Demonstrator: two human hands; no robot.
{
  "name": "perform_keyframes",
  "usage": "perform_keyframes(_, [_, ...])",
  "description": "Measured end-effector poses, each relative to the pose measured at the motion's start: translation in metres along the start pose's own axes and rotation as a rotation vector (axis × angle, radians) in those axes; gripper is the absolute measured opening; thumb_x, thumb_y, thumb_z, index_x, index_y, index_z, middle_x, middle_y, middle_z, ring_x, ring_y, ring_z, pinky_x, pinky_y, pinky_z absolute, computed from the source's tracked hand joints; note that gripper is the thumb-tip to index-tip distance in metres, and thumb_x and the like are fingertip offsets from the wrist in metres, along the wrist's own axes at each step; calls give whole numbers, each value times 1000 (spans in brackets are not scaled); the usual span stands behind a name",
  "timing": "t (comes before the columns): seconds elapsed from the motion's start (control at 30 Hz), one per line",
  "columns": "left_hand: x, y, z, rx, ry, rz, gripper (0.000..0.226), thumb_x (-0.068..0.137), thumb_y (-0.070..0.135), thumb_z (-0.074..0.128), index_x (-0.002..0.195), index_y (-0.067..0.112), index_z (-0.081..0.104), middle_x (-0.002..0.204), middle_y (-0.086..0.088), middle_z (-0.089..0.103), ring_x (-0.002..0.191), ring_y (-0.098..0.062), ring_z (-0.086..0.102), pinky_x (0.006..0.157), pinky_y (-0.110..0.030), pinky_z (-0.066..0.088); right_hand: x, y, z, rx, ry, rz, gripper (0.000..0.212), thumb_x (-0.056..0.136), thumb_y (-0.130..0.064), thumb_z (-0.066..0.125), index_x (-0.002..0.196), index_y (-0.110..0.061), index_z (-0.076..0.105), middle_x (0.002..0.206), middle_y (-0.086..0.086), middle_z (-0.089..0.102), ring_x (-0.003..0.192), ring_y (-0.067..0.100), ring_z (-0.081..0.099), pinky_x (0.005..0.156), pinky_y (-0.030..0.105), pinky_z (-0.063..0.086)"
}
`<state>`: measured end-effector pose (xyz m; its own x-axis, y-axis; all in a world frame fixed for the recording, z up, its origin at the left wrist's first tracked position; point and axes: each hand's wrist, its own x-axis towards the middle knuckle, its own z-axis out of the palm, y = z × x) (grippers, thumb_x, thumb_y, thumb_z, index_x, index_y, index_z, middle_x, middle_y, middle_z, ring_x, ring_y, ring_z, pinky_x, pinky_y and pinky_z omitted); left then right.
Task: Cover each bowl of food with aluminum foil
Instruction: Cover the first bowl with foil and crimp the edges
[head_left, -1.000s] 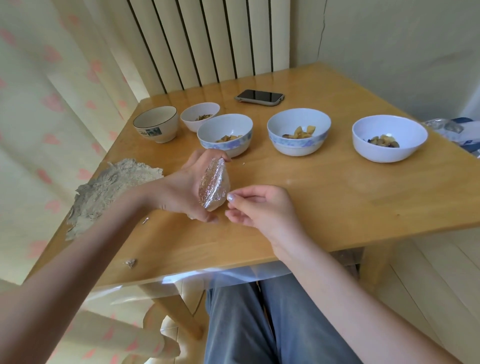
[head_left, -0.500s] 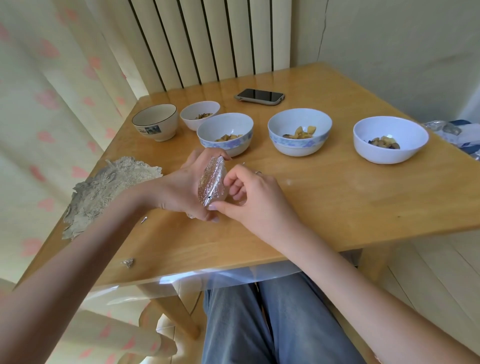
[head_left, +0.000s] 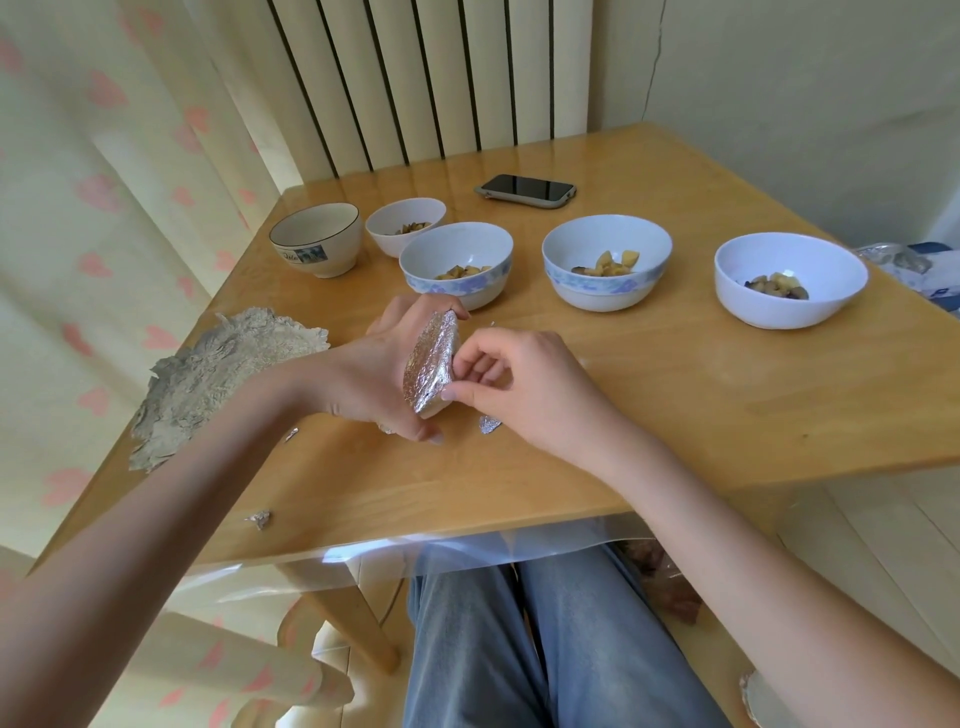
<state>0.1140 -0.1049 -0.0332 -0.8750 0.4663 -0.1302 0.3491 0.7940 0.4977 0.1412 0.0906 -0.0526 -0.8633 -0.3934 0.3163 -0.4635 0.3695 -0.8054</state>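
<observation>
My left hand (head_left: 374, 371) grips a small bowl wrapped in aluminum foil (head_left: 430, 364), tipped on its side above the table. The fingertips of my right hand (head_left: 511, 387) pinch the foil at the bowl's right edge. Behind them stand uncovered bowls: a cream bowl (head_left: 317, 239) at the left, a small white bowl (head_left: 405, 224), two blue-patterned bowls (head_left: 457, 262) (head_left: 607, 260) and a plain white bowl (head_left: 789, 278) at the right, the last four holding food pieces. A crumpled foil sheet (head_left: 218, 374) lies at the table's left edge.
A phone (head_left: 525, 189) lies face up at the back of the wooden table (head_left: 701, 395). Small foil scraps (head_left: 489, 423) (head_left: 258, 518) lie on the table near the front. A radiator stands behind, a curtain at the left, a bag (head_left: 924, 270) at the far right.
My right hand has moved up against the foil-wrapped bowl and now pinches its edge. A foil scrap shows on the table beneath it. The left hand stays put.
</observation>
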Motion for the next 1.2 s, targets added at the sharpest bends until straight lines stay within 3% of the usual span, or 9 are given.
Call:
perform_keyframes(0.07, [0,0,0,8,2,0,107,44,42,86,124,60,17,127,27,19,133,-10,24,100,-25,32,0,1,-2,21,-13,41,9,79,-18,76,81,-15,68,74,-2,65,63,6,57,62,17,51])
perform_keyframes(0.2, [-1,4,0,24,7,-39,111,40,50,83,127,59,15,124,30,18,134,-12,22,107,-34,33,-5,0,3,130,59,189,10,78,-22,76,80,-15,70,71,-1,68,61,13,65,65,33,58])
perform_keyframes(0.3, [-2,9,1,61,12,-56,110,43,45,86,127,58,15,126,26,18,132,-18,25,105,-39,37,-11,-4,9,158,196,299,16,78,-30,76,77,-15,70,66,-2,67,56,12,66,60,28,57])
perform_keyframes(0.5, [0,18,2,154,24,-81,110,52,34,91,128,56,15,126,20,18,130,-24,26,88,-36,44,-13,-13,2,813,63,635,16,83,-12,72,85,3,68,71,11,65,61,14,62,60,23,58])
perform_keyframes(0.73, [2,25,5,203,27,-104,109,54,35,89,132,51,15,127,13,17,123,-22,24,96,-38,38,-16,-11,1,996,134,691,23,77,-1,75,95,3,63,75,11,65,63,14,62,61,23,59])
perform_keyframes(0.9, [2,26,4,207,27,-105,109,54,37,90,133,50,15,131,11,17,125,-22,24,97,-39,38,-17,-4,6,792,245,537,15,79,-2,74,90,-1,64,77,7,61,64,12,62,67,23,59])
perform_keyframes(1.0, [3,25,2,199,16,-106,109,54,37,90,132,52,15,131,12,18,126,-23,24,101,-42,37,-16,-1,3,585,187,445,15,76,-7,77,86,-8,65,76,6,64,64,16,65,69,28,59])
perform_keyframes(1.1, [5,24,2,193,12,-103,109,54,37,91,131,52,16,129,10,19,126,-25,25,101,-38,34,-14,3,6,224,196,241,20,72,-13,82,77,-18,63,73,5,66,61,21,65,63,28,55])
perform_keyframes(1.2, [4,23,2,189,12,-107,109,54,38,90,130,52,14,125,11,19,126,-27,27,99,-37,34,-11,6,7,120,198,120,17,73,-14,81,76,-17,64,67,0,65,61,20,64,61,26,53])
